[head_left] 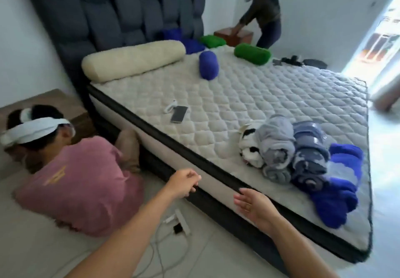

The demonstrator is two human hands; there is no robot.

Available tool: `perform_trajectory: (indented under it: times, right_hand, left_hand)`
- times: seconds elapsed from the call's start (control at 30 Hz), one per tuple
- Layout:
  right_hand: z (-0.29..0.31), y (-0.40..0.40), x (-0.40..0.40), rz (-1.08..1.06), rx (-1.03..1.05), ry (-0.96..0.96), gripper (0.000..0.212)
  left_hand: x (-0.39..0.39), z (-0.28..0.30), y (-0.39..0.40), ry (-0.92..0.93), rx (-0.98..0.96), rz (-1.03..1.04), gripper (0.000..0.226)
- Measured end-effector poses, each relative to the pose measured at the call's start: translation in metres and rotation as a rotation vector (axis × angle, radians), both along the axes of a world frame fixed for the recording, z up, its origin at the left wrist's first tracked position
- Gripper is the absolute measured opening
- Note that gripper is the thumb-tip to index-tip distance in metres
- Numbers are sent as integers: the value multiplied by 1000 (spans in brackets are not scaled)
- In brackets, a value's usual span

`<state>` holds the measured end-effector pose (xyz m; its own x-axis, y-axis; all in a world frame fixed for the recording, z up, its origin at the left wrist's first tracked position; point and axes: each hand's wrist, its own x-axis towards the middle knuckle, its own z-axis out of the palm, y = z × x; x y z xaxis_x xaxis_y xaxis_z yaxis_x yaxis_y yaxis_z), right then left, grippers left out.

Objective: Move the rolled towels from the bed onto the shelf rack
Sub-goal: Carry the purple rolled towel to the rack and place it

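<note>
reach across mattress (249, 96) edge toward towel pile (303, 158) at near right corner; best to take top grey roll (275, 139) with both palms, keeping coil tight. left hand (184, 182) loosely curled, empty; right hand (252, 204) open, empty. roughly five rolls in pile, overlap hides exact count. shelf rack out of view. two other people in room.

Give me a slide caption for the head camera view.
Both empty hands reach toward rolled towels piled on the bed.
</note>
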<state>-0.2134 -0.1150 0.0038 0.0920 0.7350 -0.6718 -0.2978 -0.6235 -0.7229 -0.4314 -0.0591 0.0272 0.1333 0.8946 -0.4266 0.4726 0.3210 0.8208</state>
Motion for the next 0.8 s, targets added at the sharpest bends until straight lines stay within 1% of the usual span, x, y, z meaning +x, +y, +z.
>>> perform_trajectory:
  times: [0.2, 0.3, 0.37, 0.47, 0.53, 0.6, 0.63, 0.7, 0.73, 0.8]
  right_hand:
    - [-4, -13, 122, -392, -3, 92, 16]
    - [-7, -3, 165, -520, -6, 74, 17]
    - [-6, 14, 193, -569, 28, 36, 16]
    - [-4, 50, 232, -613, 101, -68, 14]
    - [-3, 77, 255, -641, 110, -156, 13]
    - [-3, 104, 277, -626, 102, -236, 17]
    - [-3, 116, 286, -617, 95, -270, 18]
    - [-10, 136, 306, -608, 82, -324, 23]
    - [-15, 144, 313, -606, 70, -330, 25]
    - [-21, 157, 321, -578, 41, -319, 30]
  left_hand:
    - [161, 8, 54, -50, -76, -322, 12]
    - [225, 8, 74, -76, -109, -416, 12]
    - [264, 4, 90, -100, -160, -426, 15]
    - [316, 1, 115, -162, -294, -382, 15]
    - [343, -4, 135, -134, -311, -336, 17]
    - [364, -12, 152, -108, -319, -307, 20]
    - [374, -13, 157, -101, -368, -316, 27]
    - [389, -17, 169, -59, -492, -352, 55]
    - [395, -17, 173, -32, -537, -367, 63]
    - [405, -17, 181, 9, -611, -378, 69]
